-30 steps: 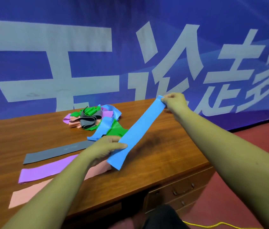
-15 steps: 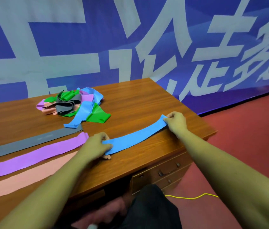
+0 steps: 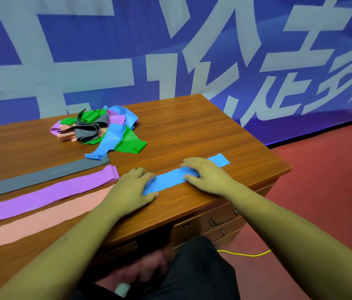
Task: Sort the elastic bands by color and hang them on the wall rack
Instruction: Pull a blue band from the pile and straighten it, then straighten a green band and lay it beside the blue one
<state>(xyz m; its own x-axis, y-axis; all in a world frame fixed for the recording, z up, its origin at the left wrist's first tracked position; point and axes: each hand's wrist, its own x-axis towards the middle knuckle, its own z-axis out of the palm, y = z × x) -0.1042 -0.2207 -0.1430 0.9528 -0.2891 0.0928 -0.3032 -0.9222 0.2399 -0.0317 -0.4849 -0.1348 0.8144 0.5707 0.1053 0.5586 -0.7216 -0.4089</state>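
Observation:
A blue elastic band [image 3: 170, 178] lies flat on the wooden desk [image 3: 203, 131] near its front right edge. My left hand [image 3: 131, 187] rests palm down on the band's left end. My right hand [image 3: 207, 172] presses flat on its middle, fingers spread. The band's right end [image 3: 219, 159] shows past my right hand. To the left lie three flat bands side by side: grey [image 3: 47, 174], purple [image 3: 47, 195] and pink [image 3: 36, 221]. A tangled pile of green, blue, grey, purple and pink bands [image 3: 99, 131] sits further back on the desk.
A blue banner with large white characters [image 3: 170, 50] stands behind the desk. Desk drawers with handles [image 3: 222, 219] are below the front edge. Red floor [image 3: 322, 191] lies to the right, with a yellow cord [image 3: 246, 254] on it. No wall rack is in view.
The blue band was held stretched in the air between both hands; it now lies flat on the desk, and both hands have let go and press on it with open palms.

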